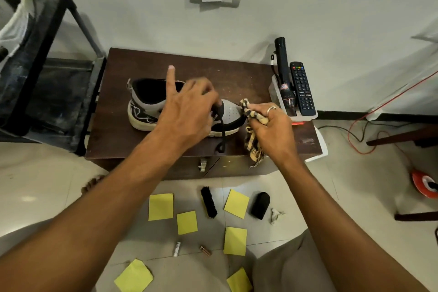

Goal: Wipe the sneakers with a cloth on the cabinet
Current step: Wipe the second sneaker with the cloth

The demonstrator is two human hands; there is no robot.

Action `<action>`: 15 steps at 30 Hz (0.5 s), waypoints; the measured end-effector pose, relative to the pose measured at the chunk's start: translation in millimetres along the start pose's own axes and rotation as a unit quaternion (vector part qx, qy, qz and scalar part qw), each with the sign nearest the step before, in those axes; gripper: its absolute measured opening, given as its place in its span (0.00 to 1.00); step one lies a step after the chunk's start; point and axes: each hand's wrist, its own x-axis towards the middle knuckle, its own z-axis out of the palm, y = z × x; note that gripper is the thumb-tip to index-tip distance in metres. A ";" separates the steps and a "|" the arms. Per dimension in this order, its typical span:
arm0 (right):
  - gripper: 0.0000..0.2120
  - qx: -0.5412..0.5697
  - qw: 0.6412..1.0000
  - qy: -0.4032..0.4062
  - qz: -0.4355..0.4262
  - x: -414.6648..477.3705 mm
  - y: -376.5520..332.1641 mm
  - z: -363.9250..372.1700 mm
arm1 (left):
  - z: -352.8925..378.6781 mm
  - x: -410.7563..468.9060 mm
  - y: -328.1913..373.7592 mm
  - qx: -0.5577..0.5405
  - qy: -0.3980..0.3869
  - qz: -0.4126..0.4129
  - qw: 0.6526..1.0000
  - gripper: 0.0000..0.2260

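Desk: low dark-brown wooden cabinet top, scuffed and dusty. The sneaker lies mid-top, sole down, long axis running left-right, heel left, toe right. Grey upper with perforated toe cap, black lining, black side panel with white pattern, off-white rubber sole that looks grimy. Left hand comes over the sneaker's midfoot, grip closed on the lace area with fingers curled down, index finger sticking straight up; exact contact hidden under the hand. Right hand sits just right of the sneaker's toe, grip closed around a bunched cloth, ring on one finger. Cloth is soft checked weave, cream and dark, frayed tail hanging past the front edge; its upper wad touches the toe tip. Black lace trails loose off the sneaker's near side. Right hand is nearer the toe, so the wipe likely runs leftward along the axis.
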 end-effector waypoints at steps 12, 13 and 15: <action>0.06 -0.213 0.971 -0.030 -0.105 33.7 -24.6 28.5 | 22.0 12.6 -1.5 0.125 -0.087 -0.075 0.986 0.25; 0.07 -0.219 0.967 -0.053 -0.118 30.2 -26.1 28.3 | 22.8 12.7 -0.7 0.128 -0.086 -0.074 0.985 0.25; 0.09 -0.236 0.956 -0.105 -0.142 20.3 -25.5 24.1 | 23.4 12.2 -1.0 0.131 -0.085 -0.069 0.985 0.24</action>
